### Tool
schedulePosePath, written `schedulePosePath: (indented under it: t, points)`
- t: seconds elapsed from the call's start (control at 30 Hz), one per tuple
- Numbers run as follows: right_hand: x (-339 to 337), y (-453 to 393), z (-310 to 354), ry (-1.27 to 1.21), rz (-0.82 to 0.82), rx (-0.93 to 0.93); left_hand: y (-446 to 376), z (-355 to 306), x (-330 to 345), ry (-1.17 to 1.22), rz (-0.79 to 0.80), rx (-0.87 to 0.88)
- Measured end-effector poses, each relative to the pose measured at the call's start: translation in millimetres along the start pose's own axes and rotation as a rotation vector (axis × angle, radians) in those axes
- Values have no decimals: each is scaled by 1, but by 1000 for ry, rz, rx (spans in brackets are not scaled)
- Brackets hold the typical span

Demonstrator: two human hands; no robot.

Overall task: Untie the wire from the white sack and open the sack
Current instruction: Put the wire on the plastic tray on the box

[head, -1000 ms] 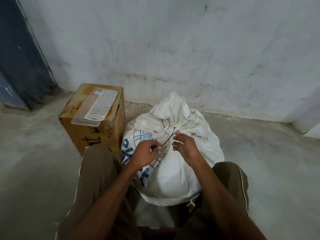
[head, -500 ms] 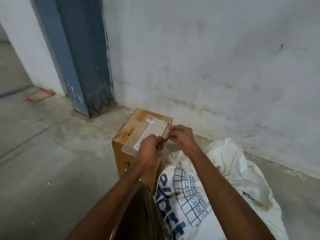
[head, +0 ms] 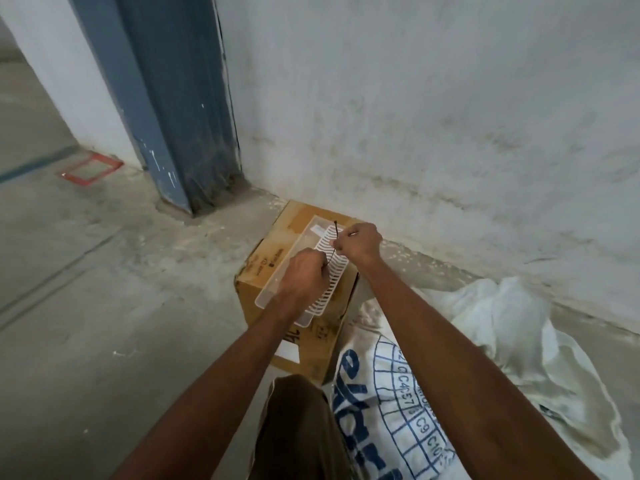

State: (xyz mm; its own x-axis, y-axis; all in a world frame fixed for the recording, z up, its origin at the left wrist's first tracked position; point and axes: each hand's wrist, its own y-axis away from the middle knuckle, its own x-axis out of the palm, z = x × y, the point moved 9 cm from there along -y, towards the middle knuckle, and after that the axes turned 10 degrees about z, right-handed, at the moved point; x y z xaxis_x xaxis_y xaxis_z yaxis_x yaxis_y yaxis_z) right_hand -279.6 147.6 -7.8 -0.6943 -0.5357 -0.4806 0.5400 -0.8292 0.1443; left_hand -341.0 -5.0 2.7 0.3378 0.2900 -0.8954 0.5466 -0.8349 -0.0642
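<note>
Blue grid print on the white sack (head: 408, 410) reads "C9", "C10", maybe "C4C57", though the small codes blur. One thin dark wire (head: 333, 244) is up off the sack, running steeply from lower left to upper right above a clear tray (head: 277, 294) on the single cardboard box (head: 263, 268). Left hand (head: 304, 275) clenched on its lower end, right hand (head: 358, 242) pinching higher up. Sack lies slumped at lower right.
</note>
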Motion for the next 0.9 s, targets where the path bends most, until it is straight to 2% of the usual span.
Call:
schedulePosePath:
  t: [0.3, 0.53, 0.63, 0.73, 0.9]
  points:
    - [-15, 17, -8, 75, 0, -60, 7, -2, 9, -55, -40, -20]
    - [-77, 90, -33, 102, -88, -185, 64, -65, 13, 256, -72, 64]
    - [-113, 137, -71, 94, -149, -238, 88, -102, 52, 352, 8, 114]
    - [-149, 176, -124, 134, -184, -201, 104, -126, 109, 475, 182, 85]
    - [-198, 208, -190, 223, -220, -151, 117, -174, 166, 503, 356, 178]
